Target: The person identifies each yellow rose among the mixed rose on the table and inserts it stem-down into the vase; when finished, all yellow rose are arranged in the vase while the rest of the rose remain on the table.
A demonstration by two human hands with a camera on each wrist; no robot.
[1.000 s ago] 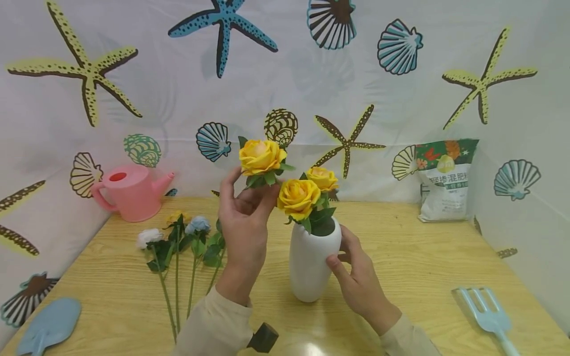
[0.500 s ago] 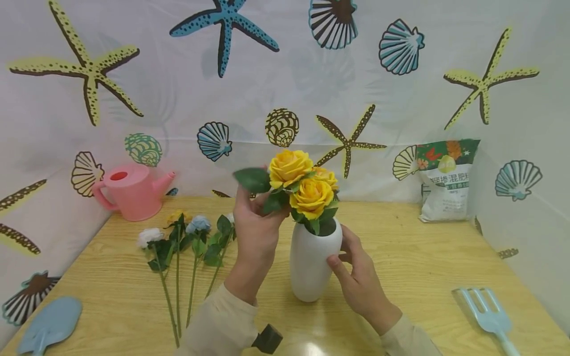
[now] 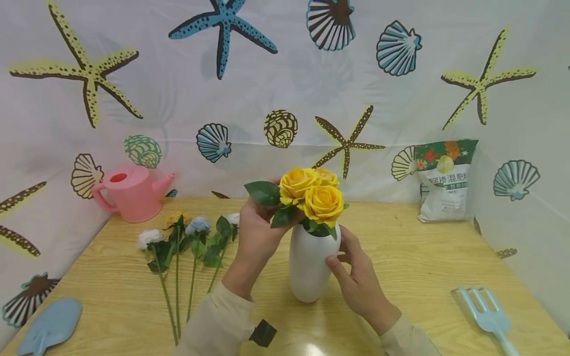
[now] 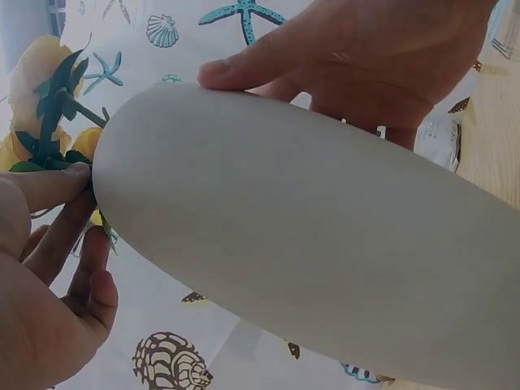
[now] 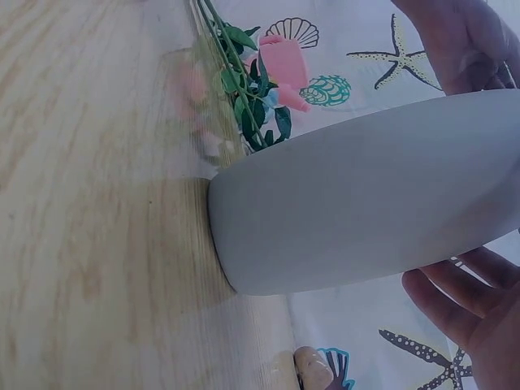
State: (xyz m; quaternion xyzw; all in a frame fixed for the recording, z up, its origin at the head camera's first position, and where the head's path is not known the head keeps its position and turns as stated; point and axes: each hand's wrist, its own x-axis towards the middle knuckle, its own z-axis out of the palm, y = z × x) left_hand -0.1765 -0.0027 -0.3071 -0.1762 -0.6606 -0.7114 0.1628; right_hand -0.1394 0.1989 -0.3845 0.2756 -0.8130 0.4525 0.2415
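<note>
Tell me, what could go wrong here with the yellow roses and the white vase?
The white vase might tip if the right hand, curled round its side, slackened while the left hand pressed down at its top. The yellow roses crowd together above it, so their green leaves could catch and bend.

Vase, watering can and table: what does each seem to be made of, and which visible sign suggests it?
Vase: matte ceramic or plastic, its white surface smooth and even.
Watering can: likely plastic, uniformly pink and smooth.
Table: wood or laminate, visibly grained, glossy where light reflects.
</note>
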